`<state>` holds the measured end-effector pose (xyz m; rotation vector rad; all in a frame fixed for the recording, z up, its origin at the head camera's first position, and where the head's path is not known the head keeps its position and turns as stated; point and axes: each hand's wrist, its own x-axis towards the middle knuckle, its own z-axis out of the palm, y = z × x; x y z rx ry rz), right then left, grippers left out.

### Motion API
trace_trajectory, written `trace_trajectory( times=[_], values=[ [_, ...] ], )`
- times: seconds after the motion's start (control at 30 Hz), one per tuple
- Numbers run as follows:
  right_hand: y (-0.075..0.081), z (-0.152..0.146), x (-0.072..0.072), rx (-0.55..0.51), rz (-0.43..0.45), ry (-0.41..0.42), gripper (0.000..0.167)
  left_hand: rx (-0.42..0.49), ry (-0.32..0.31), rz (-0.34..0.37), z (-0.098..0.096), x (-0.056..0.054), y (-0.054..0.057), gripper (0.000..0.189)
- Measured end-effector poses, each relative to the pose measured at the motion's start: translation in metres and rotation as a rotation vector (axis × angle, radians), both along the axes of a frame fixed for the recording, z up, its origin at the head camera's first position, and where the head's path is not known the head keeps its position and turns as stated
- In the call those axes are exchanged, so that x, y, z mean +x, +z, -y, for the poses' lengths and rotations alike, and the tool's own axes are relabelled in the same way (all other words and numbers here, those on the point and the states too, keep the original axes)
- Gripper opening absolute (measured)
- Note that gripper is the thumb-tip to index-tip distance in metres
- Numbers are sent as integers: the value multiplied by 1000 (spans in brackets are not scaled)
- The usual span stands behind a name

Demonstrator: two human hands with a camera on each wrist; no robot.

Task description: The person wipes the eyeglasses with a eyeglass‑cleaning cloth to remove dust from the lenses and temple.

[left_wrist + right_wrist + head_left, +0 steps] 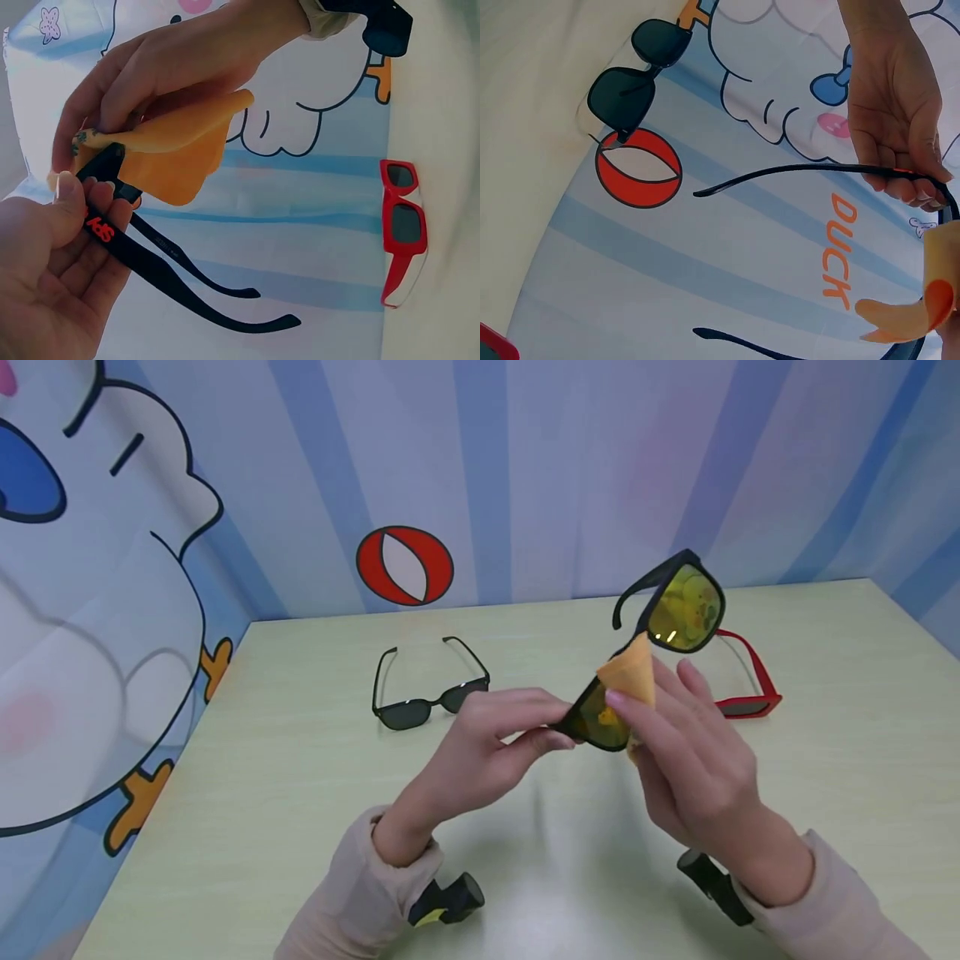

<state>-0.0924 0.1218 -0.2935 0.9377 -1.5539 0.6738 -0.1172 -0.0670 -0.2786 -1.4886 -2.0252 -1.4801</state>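
Observation:
Black-framed sunglasses (686, 610) with yellow lenses are held tilted above the table. My left hand (495, 735) pinches them at one end of the frame, near the hinge. In the left wrist view its fingers lie along a black temple arm (142, 259) with red lettering. My right hand (697, 768) grips an orange cloth (633, 668), folded over the frame by the nearer lens. That cloth (176, 165) hangs loose below the right fingers in the left wrist view. Both temple arms are unfolded. In the right wrist view the cloth hides part of the frame.
Black sunglasses (405, 714) stand with arms unfolded on the pale table (300, 760), behind my left hand. Red-framed sunglasses (750, 706) lie behind my right hand, partly hidden by it. A printed backdrop (540, 485) rises along the table's back and left edges.

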Motion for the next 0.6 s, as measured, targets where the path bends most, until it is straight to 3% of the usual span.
trace_trajectory(
  times=[0.27,0.6],
  values=[
    [0,7,5,189,-48,25,17,-13,68,-43,-1,-1,-2,14],
    [-6,1,-7,108,-246,72,10,20,48,44,7,-3,3,21]
  ],
)
